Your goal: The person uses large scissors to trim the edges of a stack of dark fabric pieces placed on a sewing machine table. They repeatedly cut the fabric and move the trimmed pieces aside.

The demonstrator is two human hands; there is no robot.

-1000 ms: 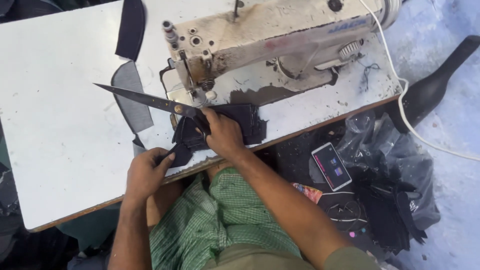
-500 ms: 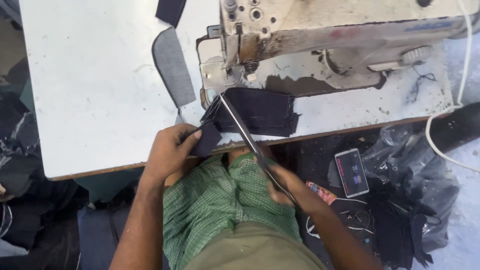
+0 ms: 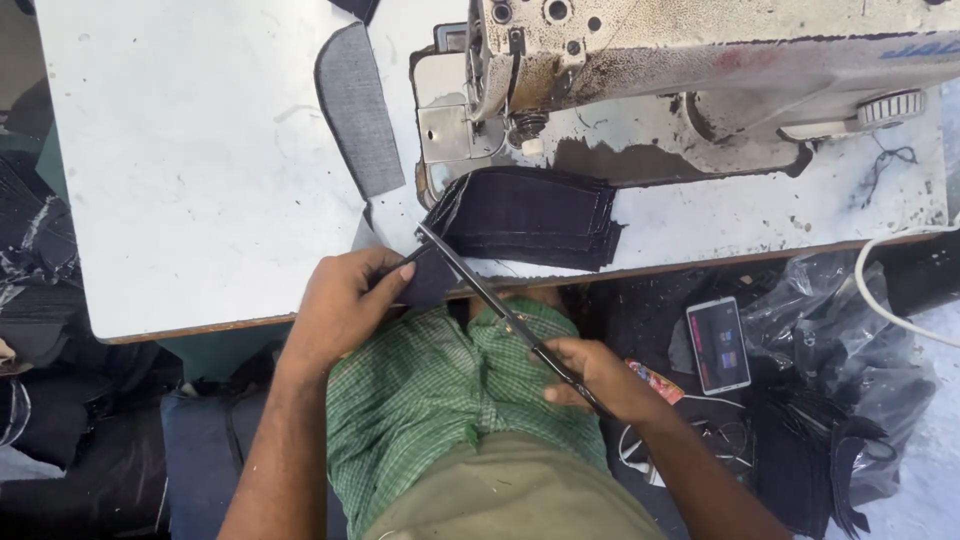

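My left hand (image 3: 340, 305) pinches a small dark fabric piece (image 3: 428, 280) at the table's front edge. My right hand (image 3: 600, 378) grips the handles of long metal scissors (image 3: 480, 288) below the table edge, over my lap. The blades slant up and left, their tip close to the dark piece and to the stack of dark denim pieces (image 3: 530, 215). That stack lies on the white table (image 3: 200, 170) in front of the worn sewing machine (image 3: 660, 70).
A curved grey fabric piece (image 3: 355, 110) lies left of the machine. A phone (image 3: 718, 345) rests on dark cloth and plastic bags (image 3: 830, 340) to my right. A white cable (image 3: 890, 300) hangs off the table's right end. Dark cloth is piled at the left.
The scissors swung from lying flat over the table, pointing left, to slanting down toward my lap. My right hand dropped from the denim stack to below the table edge.
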